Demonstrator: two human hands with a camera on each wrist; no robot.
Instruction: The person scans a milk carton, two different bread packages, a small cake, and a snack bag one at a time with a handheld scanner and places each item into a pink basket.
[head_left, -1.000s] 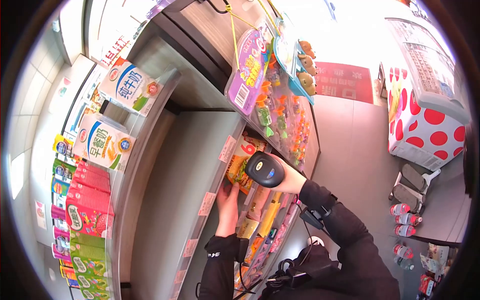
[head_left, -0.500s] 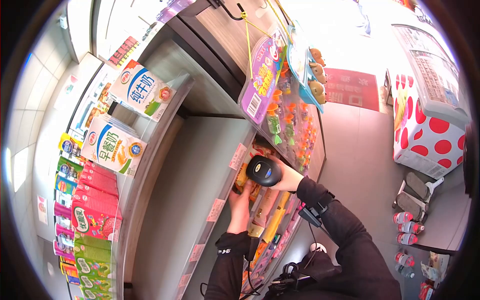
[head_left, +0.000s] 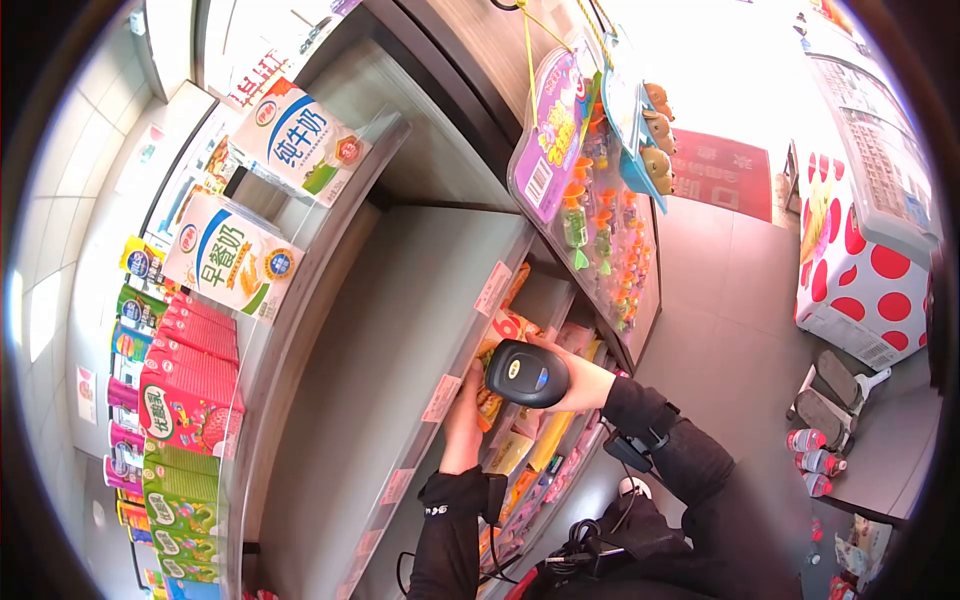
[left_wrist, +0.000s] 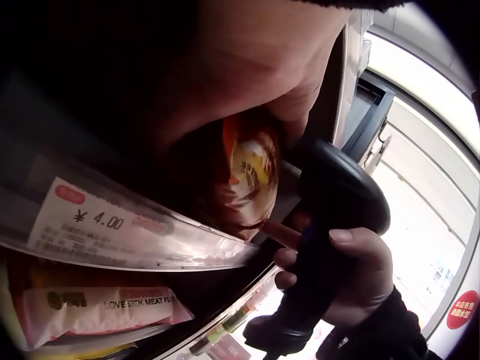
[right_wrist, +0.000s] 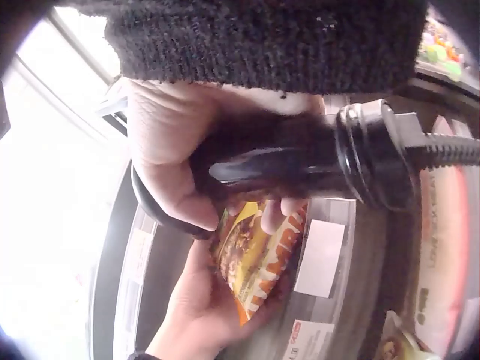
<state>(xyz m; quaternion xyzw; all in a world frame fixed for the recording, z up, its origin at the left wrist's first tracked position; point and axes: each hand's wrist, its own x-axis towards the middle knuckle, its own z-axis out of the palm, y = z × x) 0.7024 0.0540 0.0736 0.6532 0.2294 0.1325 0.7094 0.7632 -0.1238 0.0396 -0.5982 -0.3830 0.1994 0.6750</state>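
Observation:
My right hand point(head_left: 585, 385) grips a black handheld barcode scanner point(head_left: 527, 374), its fingers wrapped round the handle in the right wrist view. The scanner's head is close over a snack packet point(right_wrist: 251, 255), orange and yellow with a food picture and large pale letters. My left hand point(head_left: 463, 430) holds this packet at the shelf front, its fingers behind it in the right wrist view. From above, the scanner hides much of the packet point(head_left: 488, 410). In the left wrist view, the packet point(left_wrist: 251, 176) hangs below the left hand, by a shelf-edge price label point(left_wrist: 97, 221).
Milk cartons point(head_left: 235, 255) and pink drink boxes point(head_left: 190, 385) stand on the upper shelf at left. Bagged snacks point(head_left: 535, 440) fill lower tiers below the hands. A hanging candy display point(head_left: 560, 140) juts out beyond them. Bottles point(head_left: 815, 455) stand at right.
The head view has shifted. Both hands have moved a little nearer the body along the shelf edge, the packet and scanner with them. The scanner has stayed over the packet.

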